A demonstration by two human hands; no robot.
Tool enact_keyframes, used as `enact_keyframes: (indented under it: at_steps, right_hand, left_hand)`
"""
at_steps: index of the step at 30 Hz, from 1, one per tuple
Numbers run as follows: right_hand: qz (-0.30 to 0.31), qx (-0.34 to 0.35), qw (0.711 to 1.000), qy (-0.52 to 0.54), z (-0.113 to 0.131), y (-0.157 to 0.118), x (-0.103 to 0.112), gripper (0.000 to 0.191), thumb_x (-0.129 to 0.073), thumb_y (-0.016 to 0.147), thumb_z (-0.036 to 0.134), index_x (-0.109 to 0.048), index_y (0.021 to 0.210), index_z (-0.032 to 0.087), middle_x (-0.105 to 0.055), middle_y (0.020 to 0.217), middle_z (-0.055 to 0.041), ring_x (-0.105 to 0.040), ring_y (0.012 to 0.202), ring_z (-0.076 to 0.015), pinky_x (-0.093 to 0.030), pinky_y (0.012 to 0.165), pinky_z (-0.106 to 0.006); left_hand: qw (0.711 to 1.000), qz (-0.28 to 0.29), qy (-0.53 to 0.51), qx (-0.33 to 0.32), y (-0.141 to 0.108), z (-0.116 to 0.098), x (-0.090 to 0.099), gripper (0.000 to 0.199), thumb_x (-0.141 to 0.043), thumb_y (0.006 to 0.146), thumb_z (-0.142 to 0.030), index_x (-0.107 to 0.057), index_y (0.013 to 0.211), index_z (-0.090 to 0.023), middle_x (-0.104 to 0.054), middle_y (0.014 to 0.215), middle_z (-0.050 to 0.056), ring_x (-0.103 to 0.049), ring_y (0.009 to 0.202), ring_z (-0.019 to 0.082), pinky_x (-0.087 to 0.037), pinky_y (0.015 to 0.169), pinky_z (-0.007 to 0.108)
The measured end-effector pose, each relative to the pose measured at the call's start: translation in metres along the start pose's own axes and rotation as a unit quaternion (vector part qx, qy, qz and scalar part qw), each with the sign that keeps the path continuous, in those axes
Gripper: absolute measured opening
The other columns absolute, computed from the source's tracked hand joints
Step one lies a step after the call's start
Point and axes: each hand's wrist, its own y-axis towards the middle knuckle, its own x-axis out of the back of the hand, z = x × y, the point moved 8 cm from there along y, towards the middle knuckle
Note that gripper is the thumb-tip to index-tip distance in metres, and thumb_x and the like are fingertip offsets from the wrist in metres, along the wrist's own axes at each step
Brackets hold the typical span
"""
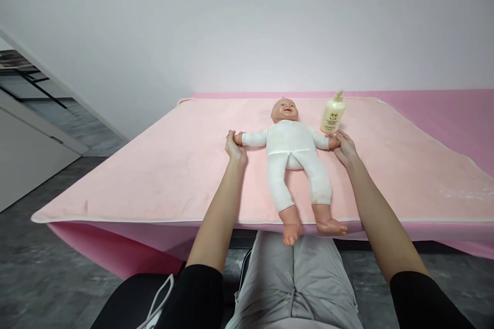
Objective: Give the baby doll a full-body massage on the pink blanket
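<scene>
A baby doll [291,139] with a white cloth body lies on its back on a pink blanket [185,164], its arms stretched out sideways and its feet over the table's front edge. My left hand [235,148] is closed on the doll's hand at the left. On the other side, my right hand [345,147] holds the doll's other hand between thumb and fingers. A pale yellow pump bottle [332,114] stands just beyond my right hand, beside the doll's head.
A white wall [247,36] rises behind the table, with a window above it. Pink cloth [443,118] shows beyond the blanket at the right. A black chair [133,300] with a white cable stands at the lower left.
</scene>
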Motion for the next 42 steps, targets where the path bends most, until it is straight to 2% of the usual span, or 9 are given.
enact_keyframes:
  at_steps: [2,5,11,24,29,31,33,37,42]
  right_hand:
    - [-0.027,-0.006,1.000,-0.004,0.001,-0.002,0.001,0.005,-0.051,0.081,0.013,-0.052,0.084,0.017,-0.068,0.076,-0.0037,-0.066,0.071,-0.0150,-0.056,0.070,-0.031]
    - [-0.058,-0.007,0.998,-0.013,0.001,-0.005,0.002,0.010,-0.042,0.087,0.015,-0.050,0.082,0.017,-0.067,0.072,-0.0037,-0.066,0.068,-0.0152,-0.056,0.067,-0.032]
    - [-0.052,0.003,0.999,-0.005,0.001,-0.003,0.003,0.013,-0.043,0.089,0.022,-0.050,0.079,0.018,-0.066,0.074,-0.0030,-0.066,0.073,-0.0141,-0.056,0.068,-0.030]
    - [-0.063,-0.038,0.997,0.025,-0.002,0.000,0.005,0.046,-0.013,0.092,0.049,-0.047,0.082,0.020,-0.066,0.079,-0.0071,-0.065,0.076,-0.0173,-0.054,0.072,-0.038]
    - [0.004,-0.032,0.999,0.028,-0.002,0.000,-0.002,0.031,-0.040,0.087,0.047,-0.051,0.083,0.018,-0.067,0.085,-0.0077,-0.065,0.080,-0.0180,-0.054,0.076,-0.038]
    - [0.021,-0.019,0.999,0.017,-0.001,0.000,-0.004,0.017,-0.058,0.079,0.033,-0.053,0.083,0.017,-0.067,0.084,-0.0061,-0.064,0.078,-0.0171,-0.054,0.076,-0.035]
    - [0.018,-0.001,1.000,0.004,0.001,-0.002,-0.004,0.019,-0.065,0.070,0.015,-0.054,0.084,0.017,-0.067,0.081,-0.0028,-0.065,0.075,-0.0154,-0.055,0.076,-0.033]
    - [0.002,0.004,1.000,0.000,0.002,-0.002,-0.001,0.033,-0.067,0.061,0.001,-0.054,0.086,0.017,-0.067,0.078,0.0001,-0.065,0.073,-0.0134,-0.055,0.077,-0.031]
    - [-0.017,-0.007,1.000,-0.002,-0.001,0.000,0.005,0.020,-0.065,0.068,0.008,-0.054,0.082,0.017,-0.067,0.077,-0.0025,-0.065,0.075,-0.0143,-0.056,0.076,-0.032]
  left_hand:
    - [1.000,0.003,0.007,-0.014,0.000,-0.001,0.000,0.016,-0.058,0.077,-0.029,-0.049,0.078,-0.016,-0.056,0.070,0.000,-0.060,0.065,0.010,-0.049,0.073,0.026]
    - [1.000,-0.007,0.019,-0.020,0.001,-0.001,0.002,0.018,-0.054,0.081,-0.033,-0.051,0.079,-0.016,-0.056,0.072,0.001,-0.060,0.067,0.010,-0.049,0.072,0.026]
    - [1.000,-0.021,0.020,-0.012,0.005,0.002,0.005,0.026,-0.043,0.088,-0.039,-0.052,0.080,-0.015,-0.056,0.074,0.002,-0.060,0.067,0.010,-0.049,0.071,0.025]
    - [0.999,-0.040,-0.028,0.004,0.009,0.003,0.007,0.053,-0.013,0.093,-0.046,-0.052,0.076,-0.015,-0.058,0.080,0.007,-0.063,0.078,0.013,-0.049,0.079,0.027]
    - [0.999,-0.028,-0.018,-0.007,0.008,0.002,0.007,0.038,-0.035,0.088,-0.049,-0.051,0.080,-0.016,-0.057,0.078,0.004,-0.062,0.076,0.012,-0.050,0.077,0.027]
    - [1.000,-0.014,0.001,-0.024,0.007,0.001,0.005,0.023,-0.054,0.081,-0.040,-0.050,0.079,-0.017,-0.055,0.073,0.000,-0.060,0.070,0.010,-0.049,0.074,0.025]
    - [0.999,0.006,0.013,-0.043,0.006,-0.001,0.003,0.019,-0.065,0.072,-0.025,-0.048,0.077,-0.018,-0.053,0.069,-0.003,-0.058,0.066,0.007,-0.048,0.073,0.022]
    - [0.998,0.019,0.024,-0.047,0.004,0.001,0.000,0.018,-0.066,0.070,-0.022,-0.049,0.074,-0.017,-0.054,0.067,-0.003,-0.057,0.064,0.007,-0.047,0.071,0.022]
    - [0.996,-0.009,0.076,-0.040,0.001,0.000,0.002,0.022,-0.065,0.073,-0.034,-0.054,0.076,-0.015,-0.059,0.073,0.001,-0.060,0.068,0.009,-0.049,0.069,0.023]
